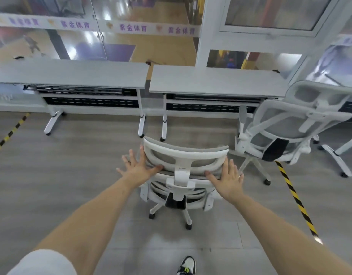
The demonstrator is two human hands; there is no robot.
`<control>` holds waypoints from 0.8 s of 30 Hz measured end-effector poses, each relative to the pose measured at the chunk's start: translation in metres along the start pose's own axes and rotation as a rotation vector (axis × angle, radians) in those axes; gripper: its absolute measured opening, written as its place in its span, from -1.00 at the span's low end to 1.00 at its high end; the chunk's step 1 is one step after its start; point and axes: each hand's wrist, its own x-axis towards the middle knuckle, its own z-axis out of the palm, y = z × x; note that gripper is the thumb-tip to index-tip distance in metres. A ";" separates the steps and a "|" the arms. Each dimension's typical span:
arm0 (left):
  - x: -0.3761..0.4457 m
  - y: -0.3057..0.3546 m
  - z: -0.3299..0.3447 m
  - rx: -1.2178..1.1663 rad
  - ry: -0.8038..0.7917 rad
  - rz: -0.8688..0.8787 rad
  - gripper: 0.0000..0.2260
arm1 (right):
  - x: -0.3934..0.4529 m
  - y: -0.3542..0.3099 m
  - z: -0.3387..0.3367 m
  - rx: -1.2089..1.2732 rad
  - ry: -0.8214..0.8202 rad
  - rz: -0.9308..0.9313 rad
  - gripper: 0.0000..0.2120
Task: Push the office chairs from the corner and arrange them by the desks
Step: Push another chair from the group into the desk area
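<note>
Head cam view: I've got both arms out toward the office chair in the middle of the floor, back side facing me. My left hand is spread flat, fingers straight, thumb resting on the lower left edge of the headrest. My right hand mirrors it on the right end, fingers straight, thumb touching the frame. So neither one is wrapped around anything; it's a flat-palm push, not a grip.

That chair sits on the grey floor just short of the desks, roughly in line with the gap between the left tabletop and the right tabletop. A second chair is already parked at the far right end of the right one, slightly tilted toward me.

My take on doing this bit well: keep the pressure even on both sides so the casters don't swing the thing off line, and steer it left or right early, because straight ahead puts it into the desk legs either side of the gap. Pushing high on the headrest could tip or flex it, so I'd go slow and maybe drop my palms lower on the backrest. Also worth leaving room from the parked chair so the bases don't tangle.
</note>
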 end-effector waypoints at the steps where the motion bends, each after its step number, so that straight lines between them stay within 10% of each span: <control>1: 0.017 0.010 -0.007 -0.004 -0.002 -0.005 0.13 | 0.020 -0.003 -0.006 0.001 -0.003 -0.005 0.08; 14: 0.188 0.106 -0.067 0.101 -0.036 0.037 0.08 | 0.208 -0.028 -0.052 -0.026 -0.003 0.047 0.07; 24: 0.239 0.125 -0.095 0.468 -0.060 0.223 -0.15 | 0.241 -0.041 -0.067 -0.074 -0.031 0.080 -0.37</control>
